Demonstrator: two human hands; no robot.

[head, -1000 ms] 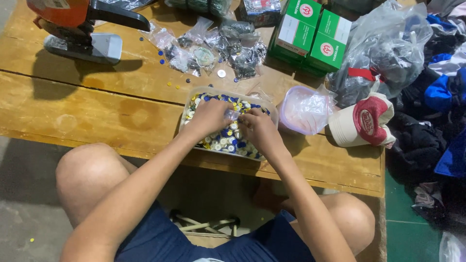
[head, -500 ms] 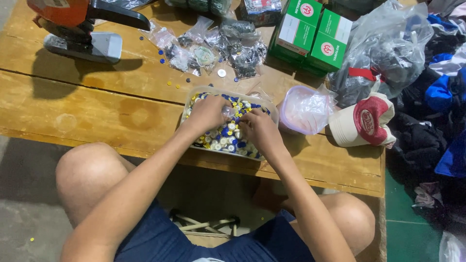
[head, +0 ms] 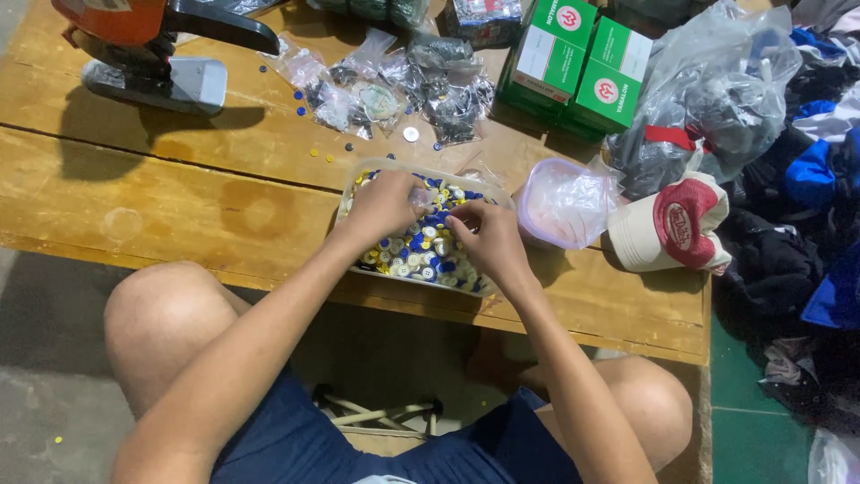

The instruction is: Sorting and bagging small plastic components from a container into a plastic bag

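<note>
Barely shifting since 1 second ago: both hands still digging in the same tray, left hand [head: 387,204] sliding slightly toward the tray's far left corner, right hand [head: 490,240] staying over the middle.

Left hand lying palm down, fingers curled into the buttons [head: 421,255]; impossible to tell whether anything is pinched. Right hand bending its fingers toward the left hand, fingertips meeting among the buttons; what is gripped, if anything, staying hidden.

Buttons showing as small round discs in white, blue and yellow, heaped in a clear shallow plastic tray [head: 488,194] sitting near the front edge of the wooden table [head: 179,206], between the person's 2 bare knees.

Just right of the tray, resting: a clear tub [head: 560,204] with a purple rim and crumpled plastic inside. Beyond it, lying: a cream cap [head: 667,226] with a red oval patch. Behind the tray, scattering: small clear bags [head: 394,76] of dark parts, with a few loose buttons beside them. Further right, standing: 2 green boxes [head: 582,67] with white panels and red round marks. At far right, bulging: a large clear bag [head: 717,90] of dark things. At the far left corner, sitting: an orange and grey press machine [head: 152,45].
</note>
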